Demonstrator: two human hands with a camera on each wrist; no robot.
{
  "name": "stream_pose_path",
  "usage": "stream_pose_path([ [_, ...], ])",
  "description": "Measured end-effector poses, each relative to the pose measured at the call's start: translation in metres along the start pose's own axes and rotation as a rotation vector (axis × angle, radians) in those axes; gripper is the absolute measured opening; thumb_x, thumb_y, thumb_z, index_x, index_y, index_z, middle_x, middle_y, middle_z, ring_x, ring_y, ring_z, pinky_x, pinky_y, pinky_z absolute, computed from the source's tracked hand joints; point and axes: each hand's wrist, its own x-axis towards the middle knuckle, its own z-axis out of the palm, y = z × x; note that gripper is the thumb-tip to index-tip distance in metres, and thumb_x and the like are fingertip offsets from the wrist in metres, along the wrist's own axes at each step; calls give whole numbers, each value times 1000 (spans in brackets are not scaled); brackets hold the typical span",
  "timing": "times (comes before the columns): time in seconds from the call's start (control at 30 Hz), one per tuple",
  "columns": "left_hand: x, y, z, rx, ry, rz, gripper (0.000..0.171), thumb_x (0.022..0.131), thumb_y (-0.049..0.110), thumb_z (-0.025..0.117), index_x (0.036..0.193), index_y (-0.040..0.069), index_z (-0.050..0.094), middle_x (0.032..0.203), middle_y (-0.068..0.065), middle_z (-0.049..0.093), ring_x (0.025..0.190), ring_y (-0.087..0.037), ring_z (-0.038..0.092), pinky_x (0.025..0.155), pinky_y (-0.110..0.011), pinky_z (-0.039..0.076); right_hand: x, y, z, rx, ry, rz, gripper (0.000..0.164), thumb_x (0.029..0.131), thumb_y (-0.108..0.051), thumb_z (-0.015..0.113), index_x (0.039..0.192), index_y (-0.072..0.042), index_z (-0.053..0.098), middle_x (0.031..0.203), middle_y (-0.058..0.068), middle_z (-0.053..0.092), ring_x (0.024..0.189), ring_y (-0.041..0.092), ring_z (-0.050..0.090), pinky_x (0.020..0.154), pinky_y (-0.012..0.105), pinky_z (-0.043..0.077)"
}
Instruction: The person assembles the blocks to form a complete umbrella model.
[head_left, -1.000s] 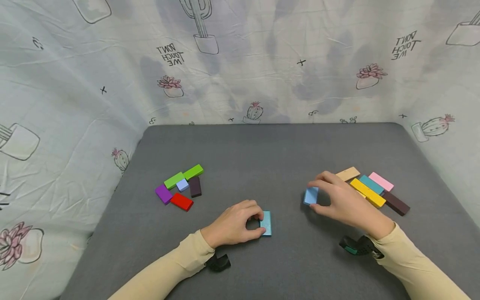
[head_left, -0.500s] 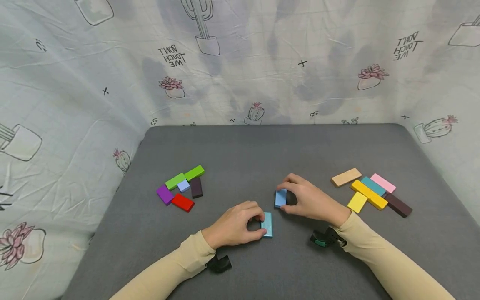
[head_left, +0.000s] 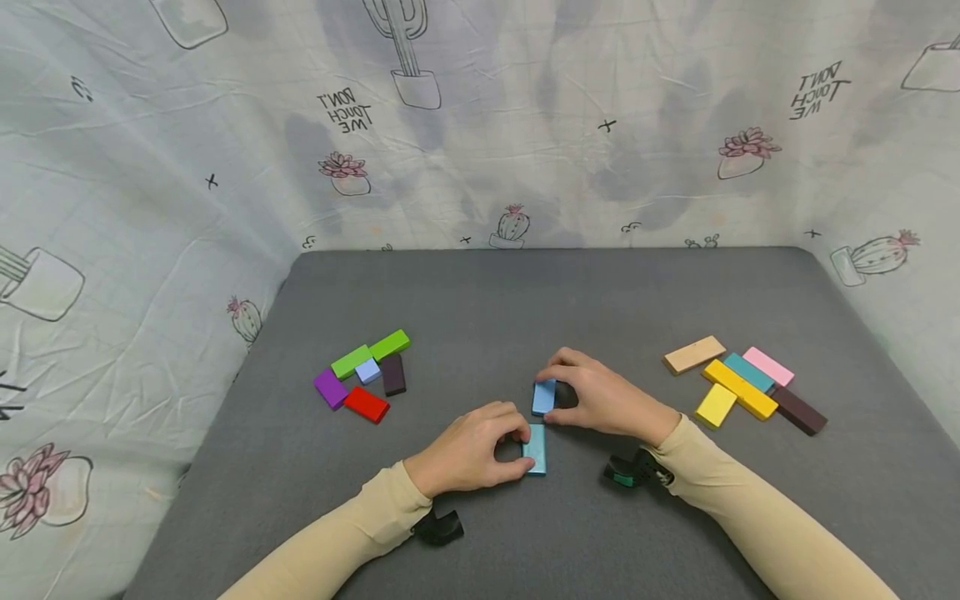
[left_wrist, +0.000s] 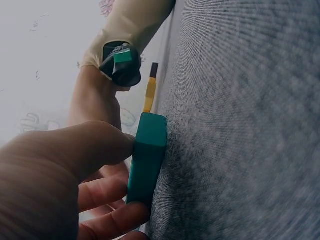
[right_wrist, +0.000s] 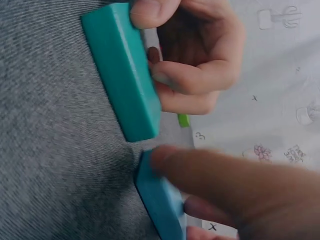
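My left hand (head_left: 472, 447) pinches a teal block (head_left: 536, 454) lying on the grey table, thumb at the near end and fingers at the far end. In the left wrist view the thumb presses the top of this teal block (left_wrist: 145, 155). My right hand (head_left: 611, 402) grips a blue block (head_left: 543, 399) between thumb and fingers, just beyond the teal one and in line with it. The right wrist view shows a small gap between the end of the blue block (right_wrist: 159, 197) and the teal block (right_wrist: 122, 75).
To the left lie green (head_left: 351, 362), purple (head_left: 330, 389), red (head_left: 366, 405), dark (head_left: 392, 375) and small light-blue (head_left: 367, 371) blocks. At right are tan (head_left: 693, 355), pink (head_left: 768, 367), darker teal (head_left: 748, 372), yellow (head_left: 715, 406) and dark brown (head_left: 799, 410) blocks. A printed curtain (head_left: 480, 167) stands behind the table.
My right hand has carried the blue block leftward from beside the right-hand blocks to just beyond the teal block, uncovering a short yellow block. My left hand stays on the teal block.
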Motion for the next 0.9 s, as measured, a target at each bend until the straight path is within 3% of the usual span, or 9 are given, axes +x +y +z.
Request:
stream_pose_path([
  [0.2, 1, 1, 0, -6, -3, -1, 19, 92, 29, 80, 98, 20, 65, 95, 7, 61, 86, -7, 56, 77, -17, 45, 0, 1, -1, 33, -8, -27, 39, 93, -16, 80, 130, -8, 71, 124, 5, 62, 108, 19, 63, 88, 40, 55],
  [0.9, 1, 1, -1, -7, -6, -14, 20, 91, 29, 81, 98, 20, 63, 94, 7, 59, 86, -6, 53, 75, -17, 44, 1, -2, 9, 87, -35, -82, 40, 95, -20, 79, 133, -10, 70, 132, 3, 60, 120, 20, 61, 97, 41, 54],
])
